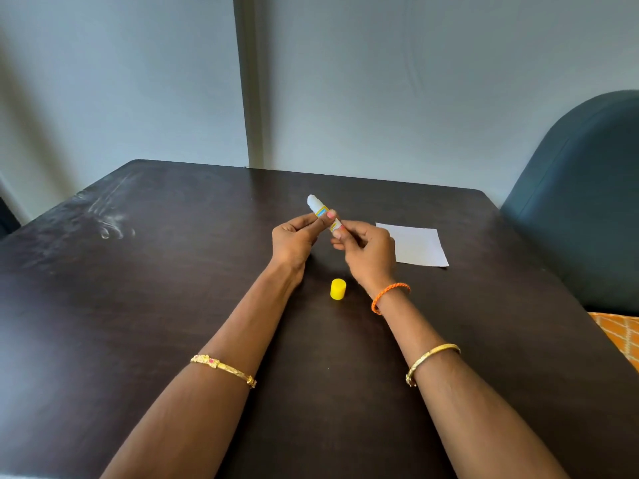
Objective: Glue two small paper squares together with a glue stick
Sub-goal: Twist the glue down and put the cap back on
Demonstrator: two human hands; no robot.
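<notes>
So this looks like the early part of the job: the glue stick (321,212) is uncapped, its yellow cap (337,289) standing on the dark table (173,271) between the two wrists, near the body side of the hands. Both hands are up off the table holding the stick between them, tilted, white tip pointing up and away. The left hand (295,238) has its fingers pinched around the upper barrel, and the right hand (366,248) has its fingers closed on the bottom end, so my guess is the glue is being twisted up, though I can't tell for sure. The white paper (415,246) lies flat just to the right of the right hand, partly hidden behind it. I can only make out one sheet; if there's a second square under it or stacked on it, I can't tell. Nothing looks glued yet, so spreading glue and pressing the squares together are both left to do. Room-wise it's easy: lots of bare table to the left and front, and the paper sits well in from the right edge, where a blue chair (587,188) stands beside the table.
</notes>
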